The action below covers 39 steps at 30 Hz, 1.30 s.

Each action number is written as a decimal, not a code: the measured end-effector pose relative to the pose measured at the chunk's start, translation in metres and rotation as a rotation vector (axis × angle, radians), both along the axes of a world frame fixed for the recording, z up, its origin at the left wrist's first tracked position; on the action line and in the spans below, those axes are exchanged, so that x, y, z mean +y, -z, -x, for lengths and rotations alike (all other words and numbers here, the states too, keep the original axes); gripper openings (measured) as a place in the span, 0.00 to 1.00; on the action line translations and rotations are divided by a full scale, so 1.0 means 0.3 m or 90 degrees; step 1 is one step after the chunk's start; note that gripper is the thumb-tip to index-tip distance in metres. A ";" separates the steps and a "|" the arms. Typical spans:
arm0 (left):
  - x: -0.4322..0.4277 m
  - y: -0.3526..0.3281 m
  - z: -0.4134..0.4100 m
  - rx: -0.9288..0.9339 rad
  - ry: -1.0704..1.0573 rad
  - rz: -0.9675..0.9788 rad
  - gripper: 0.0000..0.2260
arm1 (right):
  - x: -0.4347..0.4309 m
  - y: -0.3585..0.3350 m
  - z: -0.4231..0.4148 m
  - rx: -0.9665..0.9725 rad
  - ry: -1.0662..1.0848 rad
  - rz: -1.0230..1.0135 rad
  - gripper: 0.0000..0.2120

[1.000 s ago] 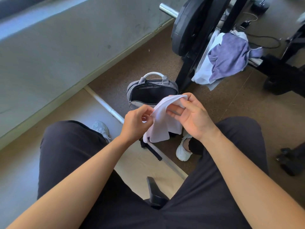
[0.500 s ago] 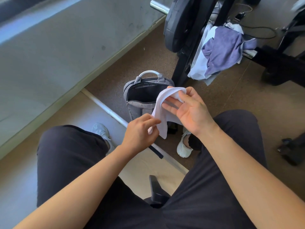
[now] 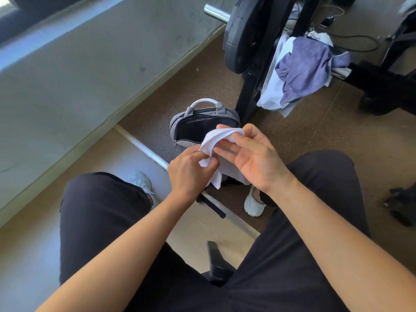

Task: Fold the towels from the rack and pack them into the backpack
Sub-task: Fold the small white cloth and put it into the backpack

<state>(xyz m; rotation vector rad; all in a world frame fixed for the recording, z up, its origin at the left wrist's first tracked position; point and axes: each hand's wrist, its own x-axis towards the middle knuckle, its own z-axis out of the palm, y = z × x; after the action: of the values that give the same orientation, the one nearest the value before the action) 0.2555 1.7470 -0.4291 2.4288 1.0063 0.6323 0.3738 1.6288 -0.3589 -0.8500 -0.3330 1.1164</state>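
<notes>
A small white towel [image 3: 219, 140] hangs between my hands above my knees. My right hand [image 3: 252, 155] pinches its upper edge between thumb and fingers, palm up. My left hand [image 3: 189, 174] grips the lower bunched part. Just beyond them a grey backpack [image 3: 180, 129] stands on the floor with its top open and its white handle up. A purple towel [image 3: 304, 68] and a white towel [image 3: 272, 91] hang over the bar of the black rack [image 3: 249, 95] at the upper right.
A black weight plate [image 3: 243, 34] on a steel bar leans by the rack. A grey wall [image 3: 78, 70] runs along the left. My legs in black trousers and white shoes [image 3: 253, 203] fill the foreground. A dark object [image 3: 403, 203] lies at the right edge.
My left hand has gathered the towel's lower part and moved it up toward the right hand. The right hand has kept its pinch on the top edge.
</notes>
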 end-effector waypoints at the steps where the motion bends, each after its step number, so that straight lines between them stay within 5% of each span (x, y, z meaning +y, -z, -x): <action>1: 0.009 0.005 0.006 0.002 -0.003 0.003 0.12 | -0.001 0.000 -0.004 -0.004 0.007 0.001 0.08; 16: 0.072 0.111 0.093 0.152 0.161 0.085 0.03 | -0.025 -0.014 -0.124 0.068 0.169 -0.002 0.03; 24: 0.144 0.020 0.147 -0.089 0.039 0.067 0.03 | -0.042 0.028 -0.217 0.036 0.337 0.111 0.02; 27: 0.168 -0.005 0.170 -0.140 -0.012 0.036 0.03 | -0.030 0.061 -0.219 -0.050 0.333 0.215 0.01; 33: 0.243 -0.032 0.223 -0.181 -0.102 -0.012 0.07 | -0.020 0.121 -0.197 -0.431 0.231 0.426 0.01; 39: 0.295 -0.060 0.278 -0.179 -0.112 0.026 0.04 | -0.018 0.150 -0.178 -0.547 0.061 0.459 0.10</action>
<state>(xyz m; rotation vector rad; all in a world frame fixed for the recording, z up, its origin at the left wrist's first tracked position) 0.1721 1.8355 -0.4111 2.1538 1.1081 0.9715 0.4271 1.6233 -0.4040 -1.9689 -0.5964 0.7167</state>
